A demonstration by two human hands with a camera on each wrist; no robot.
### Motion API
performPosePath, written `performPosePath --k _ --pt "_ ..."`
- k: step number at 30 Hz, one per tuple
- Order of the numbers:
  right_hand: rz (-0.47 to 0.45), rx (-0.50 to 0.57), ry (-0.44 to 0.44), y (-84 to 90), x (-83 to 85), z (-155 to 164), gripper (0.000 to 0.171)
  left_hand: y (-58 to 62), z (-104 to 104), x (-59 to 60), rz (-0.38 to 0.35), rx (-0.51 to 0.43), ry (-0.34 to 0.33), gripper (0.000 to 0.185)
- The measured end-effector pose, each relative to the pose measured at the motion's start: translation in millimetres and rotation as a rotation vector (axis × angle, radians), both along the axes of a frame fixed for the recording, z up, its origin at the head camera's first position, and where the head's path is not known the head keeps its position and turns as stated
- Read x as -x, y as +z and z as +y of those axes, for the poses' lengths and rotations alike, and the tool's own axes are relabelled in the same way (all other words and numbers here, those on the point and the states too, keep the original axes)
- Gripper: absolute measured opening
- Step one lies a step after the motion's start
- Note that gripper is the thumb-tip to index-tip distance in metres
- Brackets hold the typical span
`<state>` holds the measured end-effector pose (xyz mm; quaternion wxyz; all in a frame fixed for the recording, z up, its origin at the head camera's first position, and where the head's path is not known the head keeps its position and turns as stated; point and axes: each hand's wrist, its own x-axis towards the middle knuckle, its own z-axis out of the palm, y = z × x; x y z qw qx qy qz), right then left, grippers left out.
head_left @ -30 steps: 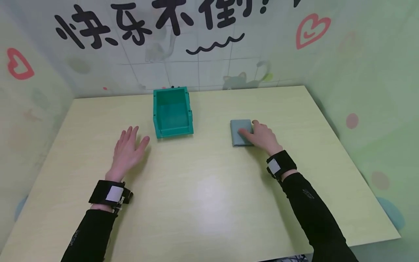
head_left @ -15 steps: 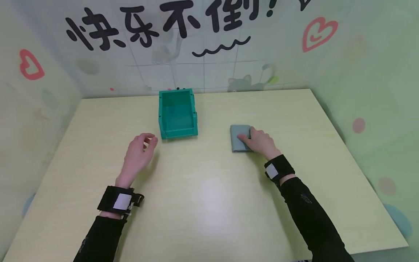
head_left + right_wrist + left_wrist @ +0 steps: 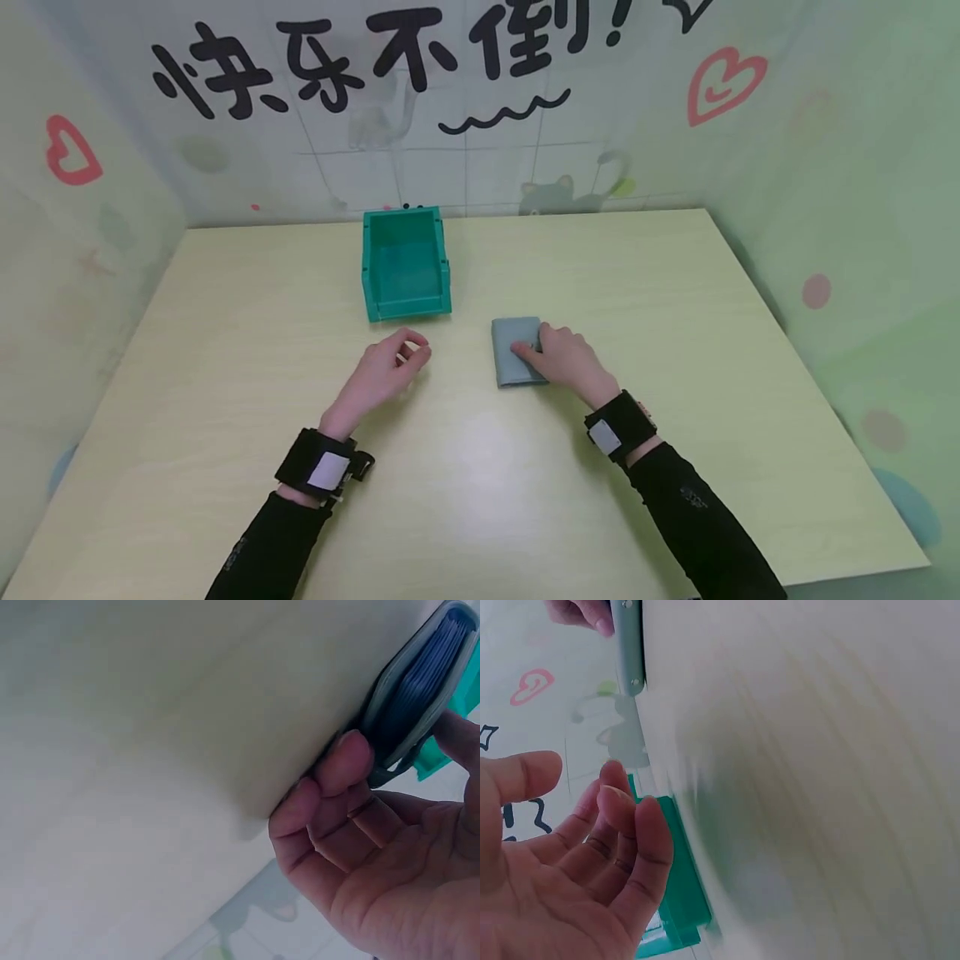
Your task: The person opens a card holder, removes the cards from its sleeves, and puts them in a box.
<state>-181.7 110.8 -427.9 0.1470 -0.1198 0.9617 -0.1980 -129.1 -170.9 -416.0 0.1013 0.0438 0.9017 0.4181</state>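
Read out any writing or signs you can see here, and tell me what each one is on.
"快乐不倒!" in big black brush characters on the back wall, above a black wavy line.
Red hearts are drawn on the walls; no words in them.
The white patches on both wrist straps show no legible text.
Nothing is written on the grey wallet or the green bin.

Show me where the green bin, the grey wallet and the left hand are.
green bin point(image 3: 406, 275), head view, on its inside floor.
grey wallet point(image 3: 512, 358), head view, on its top cover.
left hand point(image 3: 378, 379), head view, on the back of the hand.
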Motion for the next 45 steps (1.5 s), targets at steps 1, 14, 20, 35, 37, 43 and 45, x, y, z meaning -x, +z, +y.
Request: performPosePath --k 1,14,20,35,37,43,45 --pt "0.004 0.004 0.002 -1.1 -3.8 -2.5 0.054 -1.3 4.8 -0.2 -0.015 -0.007 -0.012 0.035" --pt "0.093 0.073 0.011 4.8 -34.2 -27.0 0.043 -10.4 43.8 5.8 -0.112 -0.068 -0.115 0.068" --pt "0.133 0.111 0.023 6.3 -33.1 -29.4 0.044 -15.3 49.9 13.9 -0.139 -0.070 -0.154 0.077" --pt "0.032 0.113 0.198 6.6 -15.1 -26.7 0.032 -11.3 50.1 31.0 -0.223 -0.034 -0.182 0.055" --pt "0.013 0.137 0.213 6.8 -13.1 -25.1 0.029 -10.3 50.5 32.2 -0.227 -0.012 -0.183 0.058" --pt "-0.016 0.162 0.257 4.1 -11.7 -23.3 0.030 -6.2 49.7 34.2 -0.254 0.021 -0.214 0.063" --pt "-0.030 0.151 0.257 3.6 -13.1 -24.0 0.034 -5.6 48.5 35.3 -0.274 0.009 -0.230 0.063"
